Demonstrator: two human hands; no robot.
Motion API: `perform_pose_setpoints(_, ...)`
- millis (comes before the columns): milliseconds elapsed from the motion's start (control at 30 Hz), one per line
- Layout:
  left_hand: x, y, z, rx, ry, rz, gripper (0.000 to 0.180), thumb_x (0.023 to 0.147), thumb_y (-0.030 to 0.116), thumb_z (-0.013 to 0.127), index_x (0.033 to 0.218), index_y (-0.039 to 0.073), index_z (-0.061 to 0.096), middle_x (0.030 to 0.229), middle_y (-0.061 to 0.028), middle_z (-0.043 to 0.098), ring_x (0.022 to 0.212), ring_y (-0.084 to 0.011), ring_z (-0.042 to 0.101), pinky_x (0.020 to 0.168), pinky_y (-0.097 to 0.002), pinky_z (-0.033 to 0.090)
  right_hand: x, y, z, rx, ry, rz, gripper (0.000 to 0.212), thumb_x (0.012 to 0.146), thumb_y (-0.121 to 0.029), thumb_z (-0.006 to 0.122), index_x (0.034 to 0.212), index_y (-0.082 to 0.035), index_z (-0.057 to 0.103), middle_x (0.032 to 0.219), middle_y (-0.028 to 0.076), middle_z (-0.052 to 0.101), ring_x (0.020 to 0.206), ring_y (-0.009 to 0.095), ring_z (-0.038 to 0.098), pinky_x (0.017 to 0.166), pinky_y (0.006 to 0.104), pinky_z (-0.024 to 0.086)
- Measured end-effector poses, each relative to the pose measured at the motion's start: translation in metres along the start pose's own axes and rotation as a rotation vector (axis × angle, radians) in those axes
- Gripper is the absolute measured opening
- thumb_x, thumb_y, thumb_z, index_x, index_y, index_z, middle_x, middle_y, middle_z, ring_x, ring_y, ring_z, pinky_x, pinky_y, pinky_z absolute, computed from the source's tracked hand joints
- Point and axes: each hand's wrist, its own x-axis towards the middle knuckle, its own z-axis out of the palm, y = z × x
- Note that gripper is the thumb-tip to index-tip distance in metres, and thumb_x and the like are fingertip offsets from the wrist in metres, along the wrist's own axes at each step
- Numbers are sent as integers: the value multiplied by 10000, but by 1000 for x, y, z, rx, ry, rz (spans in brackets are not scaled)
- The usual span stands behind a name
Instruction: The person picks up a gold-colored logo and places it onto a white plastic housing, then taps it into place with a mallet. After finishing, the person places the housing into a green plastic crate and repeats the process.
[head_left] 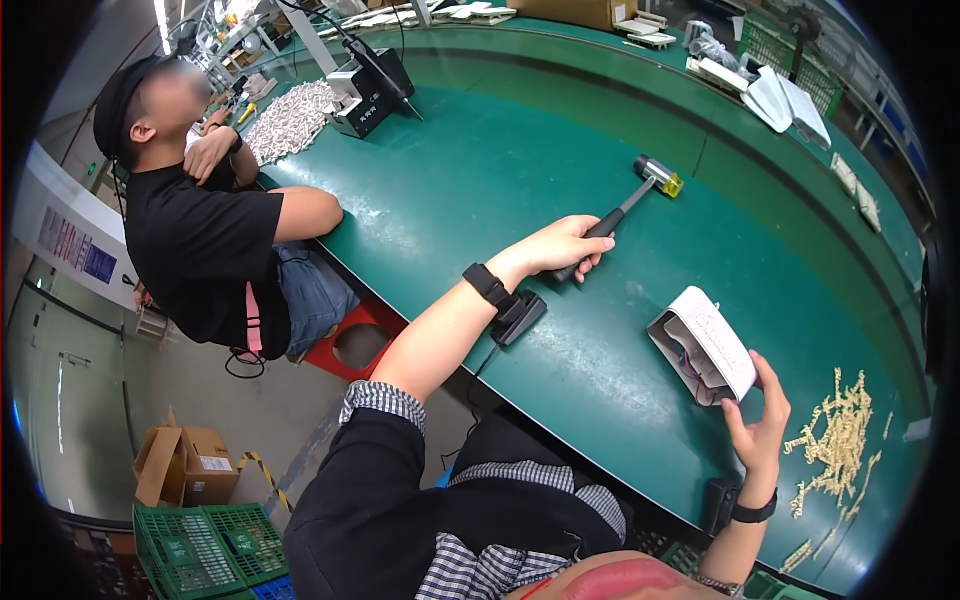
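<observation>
My left hand (580, 246) is wrapped round the black grip of a mallet (634, 197). Its dark and yellow head lies on or just above the green tabletop, pointing away from me. To the right, my right hand (762, 415) has its thumb and fingers on the near end of a white plastic housing (712, 336). The housing is tilted on its side, with its hollow inside facing left; some wires or dark parts show within. A pile of small pale-yellow pieces (838, 440) lies on the table just right of my right hand.
A seated person in black (200, 210) leans an arm on the table at left. Beyond are a heap of small whitish parts (293, 121) and a black box-shaped device (372, 93). White panels (785, 100) lie along the far side. Green crates (205, 545) stand at lower left.
</observation>
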Motion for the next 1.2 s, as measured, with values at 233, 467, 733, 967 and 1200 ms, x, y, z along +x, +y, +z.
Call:
perform_pose_setpoints(233, 2, 1, 0, -35, -9, 17, 192, 920, 201, 545, 971, 25, 486, 683, 4, 504, 525, -67, 496, 478, -224, 459, -3, 4, -2, 5, -25, 15, 581, 732, -232, 683, 1214, 42, 509, 1120, 174, 604, 993, 283, 596, 861, 353, 453)
perform_pose_setpoints(467, -8, -3, 7, -25, -9, 22, 199, 925, 198, 537, 1010, 27, 482, 681, 10, 500, 522, -65, 489, 477, -227, 454, -4, 0, -5, 5, -10, 17, 578, 727, -227, 683, 1210, 41, 511, 1107, 174, 607, 988, 278, 598, 865, 353, 454)
perform_pose_setpoints(733, -7, -8, 7, -29, -14, -15, 184, 927, 195, 531, 968, 22, 486, 673, 7, 495, 519, -70, 486, 470, -229, 454, -5, -3, -6, -11, 1, 25, 568, 706, -207, 690, 1194, 31, 526, 1084, 179, 614, 963, 279, 608, 847, 354, 464)
perform_pose_setpoints(967, 3, 2, 3, 3, -25, 36, 184, 925, 193, 536, 961, 17, 497, 678, 4, 498, 531, -74, 487, 475, -227, 452, 11, -10, -3, -53, 38, -112, 615, 700, -218, 693, 1239, -6, 487, 1209, 185, 555, 1093, 314, 549, 954, 398, 411)
perform_pose_setpoints(1200, -1, 4, 5, 32, 5, 26, 311, 935, 202, 525, 1154, -14, 472, 676, 22, 476, 553, -50, 466, 478, -209, 428, 38, -40, -21, -334, -190, -129, 548, 766, -216, 656, 1239, -9, 471, 1210, 211, 531, 1118, 349, 517, 987, 440, 388)
